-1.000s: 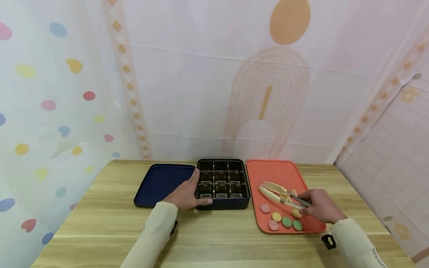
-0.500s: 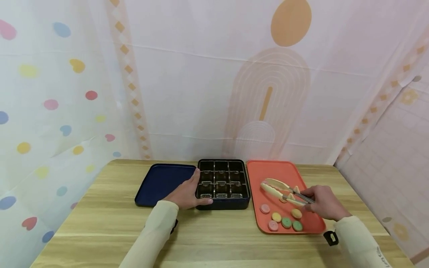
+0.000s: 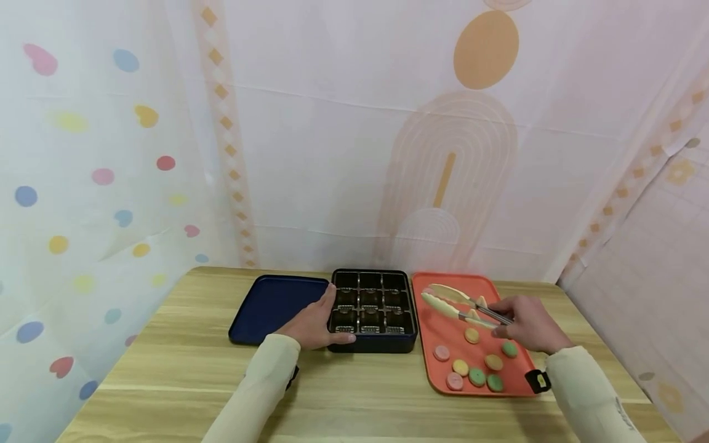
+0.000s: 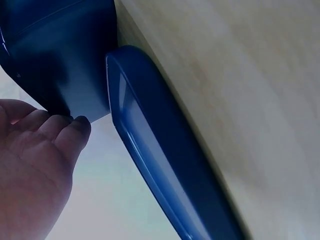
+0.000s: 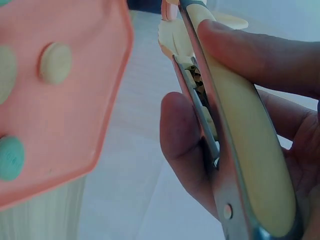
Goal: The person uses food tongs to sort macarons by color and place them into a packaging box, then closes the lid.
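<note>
My right hand [image 3: 534, 323] grips tongs [image 3: 471, 311] with cream tips and steel handles above the coral tray [image 3: 487, 284]. A pink macaron [image 5: 169, 10] sits at the tong tips, partly hidden. My left hand [image 3: 310, 326] rests against the dark blue box [image 3: 382, 344], fingers along its left side and thumb at its front. In the left wrist view, fingertips touch the box wall [image 4: 75, 65]. Clear dividers [image 3: 370, 309] split the box into several compartments, with nothing seen in them. On the tray lie several macarons: pink [image 3: 441, 352], yellow [image 3: 460, 367], green [image 3: 477, 376] and tan [image 3: 493, 362].
A dark blue lid [image 3: 277, 307] lies on the wooden table [image 3: 354, 400], left of the box and partly behind my left hand. The tray stands just right of the box. A patterned cloth [image 3: 310, 154] hangs behind the table.
My right hand has lifted the tongs up and away from the tray's macarons, uncovering a green one and a tan one. My left hand stays at the box. The head view has shifted slightly.
</note>
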`<state>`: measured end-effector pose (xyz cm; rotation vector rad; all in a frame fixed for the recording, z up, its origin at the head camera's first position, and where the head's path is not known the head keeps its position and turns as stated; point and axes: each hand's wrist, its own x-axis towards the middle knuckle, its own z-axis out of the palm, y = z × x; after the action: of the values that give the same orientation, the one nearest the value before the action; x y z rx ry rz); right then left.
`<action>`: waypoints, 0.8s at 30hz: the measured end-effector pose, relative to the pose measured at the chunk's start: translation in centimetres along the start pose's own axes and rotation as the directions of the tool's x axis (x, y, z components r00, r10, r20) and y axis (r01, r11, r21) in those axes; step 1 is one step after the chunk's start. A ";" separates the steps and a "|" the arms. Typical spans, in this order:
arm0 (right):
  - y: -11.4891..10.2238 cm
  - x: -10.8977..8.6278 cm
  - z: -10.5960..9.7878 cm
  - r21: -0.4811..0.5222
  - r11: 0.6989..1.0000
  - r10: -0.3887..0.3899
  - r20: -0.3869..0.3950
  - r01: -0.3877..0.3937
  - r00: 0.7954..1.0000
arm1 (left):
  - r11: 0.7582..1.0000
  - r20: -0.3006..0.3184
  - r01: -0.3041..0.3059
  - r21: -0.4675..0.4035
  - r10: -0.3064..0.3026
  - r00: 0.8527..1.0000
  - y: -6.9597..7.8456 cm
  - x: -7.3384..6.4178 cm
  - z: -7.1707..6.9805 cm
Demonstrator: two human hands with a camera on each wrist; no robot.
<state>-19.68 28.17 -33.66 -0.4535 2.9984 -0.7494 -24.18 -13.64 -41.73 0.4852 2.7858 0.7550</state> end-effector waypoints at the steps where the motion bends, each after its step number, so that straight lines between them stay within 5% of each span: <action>1: -0.3 0.1 0.0 0.003 1.000 -0.005 -0.003 0.005 1.000 | 1.000 0.000 0.000 -0.001 0.000 1.000 0.0 0.1 0.0; 14: -3.7 2.2 1.1 0.060 0.994 -0.091 0.012 0.090 0.996 | 1.000 -0.002 0.016 -0.008 -0.016 1.000 0.1 0.4 0.0; 24: -7.0 3.8 3.1 -0.005 0.979 -0.202 0.039 0.202 0.979 | 1.000 -0.013 0.009 0.014 -0.009 1.000 0.1 0.6 -0.4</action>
<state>-21.09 19.76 -32.95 -0.7732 2.9518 -0.7294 -24.82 -13.55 -41.41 0.4722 2.8047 0.7397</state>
